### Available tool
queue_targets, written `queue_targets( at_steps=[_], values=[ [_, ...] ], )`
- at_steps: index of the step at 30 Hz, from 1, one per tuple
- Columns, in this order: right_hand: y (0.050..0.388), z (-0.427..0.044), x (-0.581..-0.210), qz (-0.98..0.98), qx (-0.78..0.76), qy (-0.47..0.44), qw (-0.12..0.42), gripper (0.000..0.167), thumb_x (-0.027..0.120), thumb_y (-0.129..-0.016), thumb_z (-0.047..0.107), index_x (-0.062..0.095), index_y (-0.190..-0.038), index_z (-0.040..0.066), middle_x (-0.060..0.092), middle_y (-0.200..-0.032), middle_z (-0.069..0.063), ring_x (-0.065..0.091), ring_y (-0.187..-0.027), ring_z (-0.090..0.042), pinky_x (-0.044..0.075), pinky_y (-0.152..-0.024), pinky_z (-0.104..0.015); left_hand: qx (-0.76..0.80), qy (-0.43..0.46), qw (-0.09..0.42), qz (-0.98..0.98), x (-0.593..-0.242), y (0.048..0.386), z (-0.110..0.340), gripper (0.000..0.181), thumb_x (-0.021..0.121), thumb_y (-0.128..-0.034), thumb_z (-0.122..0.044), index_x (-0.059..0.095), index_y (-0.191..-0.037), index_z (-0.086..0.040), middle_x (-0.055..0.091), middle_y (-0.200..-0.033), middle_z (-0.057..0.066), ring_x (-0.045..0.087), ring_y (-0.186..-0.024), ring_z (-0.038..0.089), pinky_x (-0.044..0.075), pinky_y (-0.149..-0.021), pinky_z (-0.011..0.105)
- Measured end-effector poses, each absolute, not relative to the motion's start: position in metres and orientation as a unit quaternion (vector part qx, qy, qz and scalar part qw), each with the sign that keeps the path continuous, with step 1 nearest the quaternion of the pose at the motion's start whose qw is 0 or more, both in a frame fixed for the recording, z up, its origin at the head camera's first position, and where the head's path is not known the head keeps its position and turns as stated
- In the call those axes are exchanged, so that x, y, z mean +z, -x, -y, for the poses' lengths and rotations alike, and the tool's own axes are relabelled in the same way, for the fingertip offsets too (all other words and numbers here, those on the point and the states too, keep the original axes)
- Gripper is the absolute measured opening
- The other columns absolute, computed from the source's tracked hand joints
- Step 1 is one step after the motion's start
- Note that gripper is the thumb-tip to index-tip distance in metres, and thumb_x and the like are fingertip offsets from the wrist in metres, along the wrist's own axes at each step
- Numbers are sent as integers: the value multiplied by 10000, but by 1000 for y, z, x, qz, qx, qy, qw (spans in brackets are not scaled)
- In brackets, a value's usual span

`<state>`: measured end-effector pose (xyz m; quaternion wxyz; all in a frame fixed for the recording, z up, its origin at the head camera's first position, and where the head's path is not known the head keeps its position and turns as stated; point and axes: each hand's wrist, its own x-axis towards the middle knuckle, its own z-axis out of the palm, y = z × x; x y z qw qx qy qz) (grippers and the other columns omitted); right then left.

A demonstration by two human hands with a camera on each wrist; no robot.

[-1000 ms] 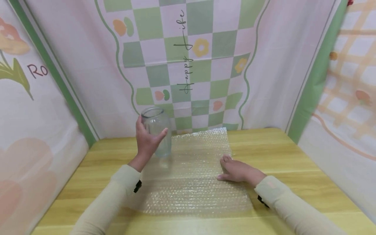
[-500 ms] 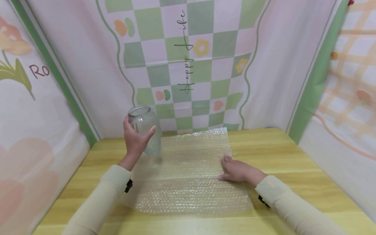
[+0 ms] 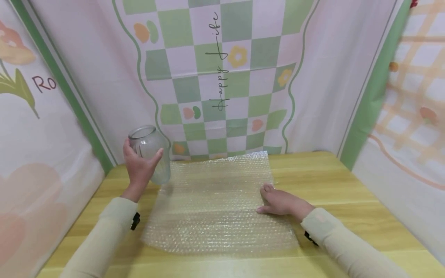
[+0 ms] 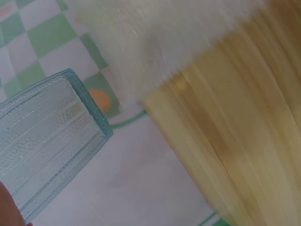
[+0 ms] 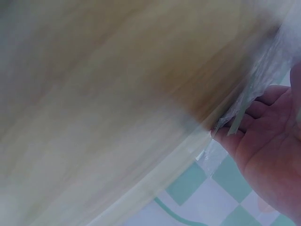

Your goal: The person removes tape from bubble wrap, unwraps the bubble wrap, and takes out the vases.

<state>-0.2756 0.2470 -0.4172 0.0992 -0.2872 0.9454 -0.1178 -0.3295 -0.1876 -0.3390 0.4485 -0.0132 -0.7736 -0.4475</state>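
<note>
My left hand [image 3: 140, 168] holds a clear glass vase [image 3: 158, 168] by its side, fingers and thumb spread round it. The vase has a wide round mouth at the top and a slightly greenish tint. In the left wrist view the glass base [image 4: 91, 106] hangs apart from the table. A sheet of bubble wrap [image 3: 215, 208] lies flat on the wooden table to the vase's right. On the sheet's right edge rests my right hand [image 3: 281, 202]. In the right wrist view the wrap's edge [image 5: 247, 101] partly hides the fingertips of that hand.
The light wooden table [image 3: 330, 181] reaches back to a hanging cloth [image 3: 240, 85] with green and white checks. Patterned cloth also encloses the left side [image 3: 45, 154] and the right side [image 3: 406, 127].
My left hand has carried the vase leftward, from over the bubble wrap to beyond its back left corner. The right hand has kept its place on the wrap's edge.
</note>
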Motion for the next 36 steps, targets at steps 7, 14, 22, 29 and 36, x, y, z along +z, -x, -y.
queue_targets(
  at_steps=[7, 14, 22, 29, 36],
  values=[
    [275, -246, -416, -946, -113, 289, 95, 873, 607, -930, 469, 318, -1377, -222, 205, -1419, -464, 231, -1340, -547, 242, -1110, -567, -444, -11, 446, 777, -345, 328, 215, 1101, 892, -674, -341, 239, -1499, -15, 373, -1449, 207, 390, -1309, 349, 337, -1094, 468],
    [274, -246, -417, -946, -118, 286, 98, 870, 613, -927, 463, 320, -1376, -222, 205, -1419, -466, 229, -1339, -551, 243, -1109, -569, -448, -48, 435, 780, -346, 319, 236, 1117, 874, -696, -373, 194, -1516, -35, 325, -1488, 193, 333, -1357, 316, 275, -1131, 409],
    [273, -246, -417, -946, -113, 288, 98, 877, 607, -928, 475, 318, -1380, -218, 212, -1416, -465, 241, -1333, -554, 249, -1106, -569, -437, -75, 442, 780, -347, 313, 257, 1106, 868, -697, -386, 206, -1517, -48, 337, -1489, 176, 330, -1360, 296, 268, -1129, 413],
    [273, -246, -417, -946, -117, 286, 97, 875, 612, -926, 470, 318, -1381, -217, 212, -1417, -465, 241, -1333, -553, 254, -1103, -572, -439, -98, 448, 773, -348, 312, 270, 1073, 867, -696, -380, 229, -1514, -104, 359, -1473, 133, 357, -1338, 278, 276, -1123, 408],
    [274, -247, -416, -946, -118, 287, 98, 883, 605, -928, 476, 308, -1386, -218, 204, -1422, -463, 235, -1338, -547, 248, -1107, -567, -431, -123, 442, 777, -351, 312, 284, 1105, 868, -690, -411, 203, -1523, -117, 331, -1492, 102, 328, -1359, 240, 235, -1139, 344]
  ],
)
